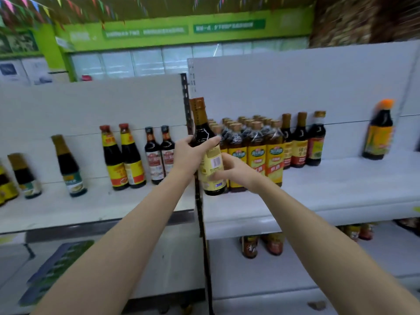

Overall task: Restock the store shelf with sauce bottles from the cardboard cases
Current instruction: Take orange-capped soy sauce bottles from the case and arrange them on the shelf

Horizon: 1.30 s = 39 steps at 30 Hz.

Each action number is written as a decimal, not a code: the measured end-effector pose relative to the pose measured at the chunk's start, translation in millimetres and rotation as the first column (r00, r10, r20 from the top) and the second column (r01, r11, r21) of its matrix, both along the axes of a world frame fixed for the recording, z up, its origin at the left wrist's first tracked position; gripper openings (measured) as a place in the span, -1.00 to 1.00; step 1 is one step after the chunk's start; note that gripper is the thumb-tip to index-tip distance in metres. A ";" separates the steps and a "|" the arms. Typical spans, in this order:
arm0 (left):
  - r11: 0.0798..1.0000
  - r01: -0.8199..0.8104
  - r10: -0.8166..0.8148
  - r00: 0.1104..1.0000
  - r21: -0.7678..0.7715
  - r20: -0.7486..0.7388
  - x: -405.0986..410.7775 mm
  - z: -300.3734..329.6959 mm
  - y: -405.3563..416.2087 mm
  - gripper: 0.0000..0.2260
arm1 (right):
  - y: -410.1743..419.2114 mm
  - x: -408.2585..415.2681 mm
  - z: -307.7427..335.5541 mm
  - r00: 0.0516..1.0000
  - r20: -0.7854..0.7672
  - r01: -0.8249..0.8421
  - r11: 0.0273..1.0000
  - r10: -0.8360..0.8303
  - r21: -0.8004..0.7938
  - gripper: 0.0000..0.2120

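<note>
While both arms reach forward, the left hand (188,153) grips a dark bottle (208,151) at its shoulder, fingers curled round the glass and thumb across the front. The right hand (229,171) meets the same bottle lower down, on its yellow label; its fingers are loosely bent against the label, and whether they clasp it or only steady it I cannot tell. The bottle stands nearly upright, its base at the left end of the right shelf (341,192), just beside the black upright (185,103) that parts the two shelves; whether the base touches the shelf I cannot tell.

Right behind it, a shrink-wrapped pack (252,151) of yellow-labelled bottles sits on the same shelf, with three loose bottles (301,139) against the pack's right side and an orange-capped bottle (378,133) well apart near the shelf's right end. On the left shelf (79,205), two red-capped bottles (123,155) stand near the back wall, with more spread toward the left edge.
</note>
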<state>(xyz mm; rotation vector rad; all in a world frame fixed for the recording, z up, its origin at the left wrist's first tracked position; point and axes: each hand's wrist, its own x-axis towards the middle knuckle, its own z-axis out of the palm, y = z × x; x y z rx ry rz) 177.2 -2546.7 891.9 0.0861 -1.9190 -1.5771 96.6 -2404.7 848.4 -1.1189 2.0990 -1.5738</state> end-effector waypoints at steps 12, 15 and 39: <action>0.950 0.271 -0.251 0.958 -0.155 0.137 -103.8 -22.5 143.4 -0.68 | 139.6 -70.4 -47.2 0.793 -0.003 0.583 0.762 -0.609 -0.282 -0.39; 0.936 0.294 -0.253 0.945 -0.194 0.209 -123.2 -42.5 166.8 -0.76 | 171.3 -89.9 -58.0 0.688 0.031 0.703 0.655 -0.725 -0.277 -0.39; 0.893 0.398 -0.278 0.853 -0.208 0.441 -224.9 -161.2 220.6 -0.62 | 210.6 -194.0 -107.3 0.752 0.163 0.659 0.723 -0.638 -0.207 -0.35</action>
